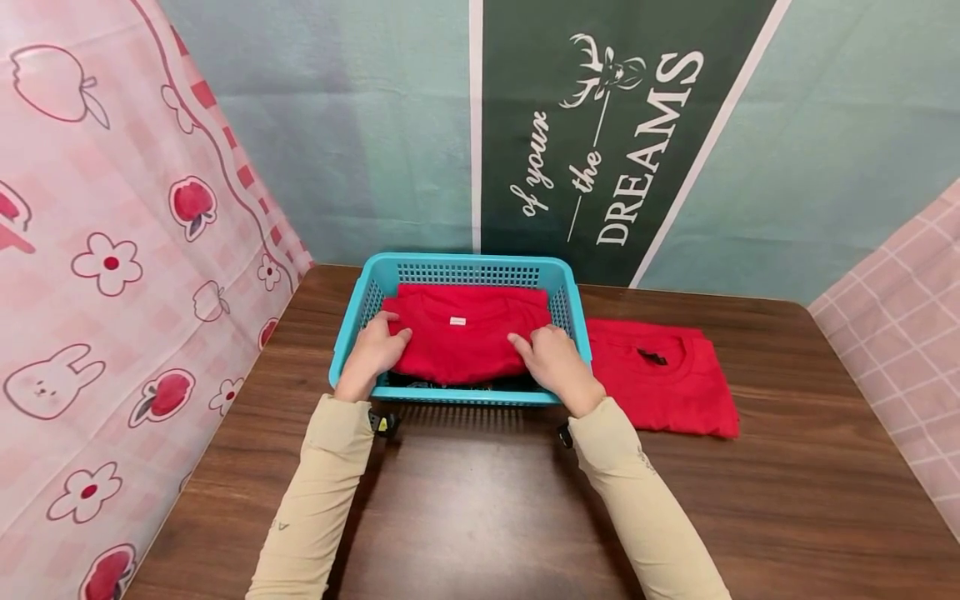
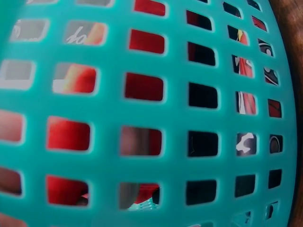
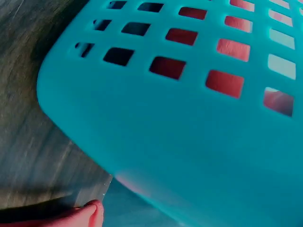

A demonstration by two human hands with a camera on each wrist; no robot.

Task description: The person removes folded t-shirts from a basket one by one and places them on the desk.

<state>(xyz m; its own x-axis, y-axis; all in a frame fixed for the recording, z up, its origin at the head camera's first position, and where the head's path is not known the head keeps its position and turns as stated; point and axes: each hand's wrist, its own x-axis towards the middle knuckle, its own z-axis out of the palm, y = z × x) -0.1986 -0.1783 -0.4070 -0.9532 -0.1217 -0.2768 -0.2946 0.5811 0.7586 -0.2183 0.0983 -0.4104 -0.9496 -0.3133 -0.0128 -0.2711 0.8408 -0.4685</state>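
Note:
A folded red T-shirt [image 1: 465, 350] with a white neck label lies inside a turquoise plastic basket [image 1: 465, 395]. My left hand [image 1: 375, 346] grips the shirt's left side, thumb on top. At the opposite side, my right hand [image 1: 553, 358] holds the shirt the same way, its thumb over the cloth. The fingers under the fabric are hidden. Dark printed cloth [image 1: 480, 386] shows beneath the shirt at the basket's front. Both wrist views are mostly filled by the basket's perforated wall [image 2: 175, 109], with red and dark fabric behind the holes.
Another folded red T-shirt [image 1: 667, 392], with a dark neck label, lies on the wooden table [image 1: 465, 500] just right of the basket. A green-grey curtain [image 1: 337, 125] hangs behind the table. Pink printed cloth [image 1: 150, 317] hangs along the left side.

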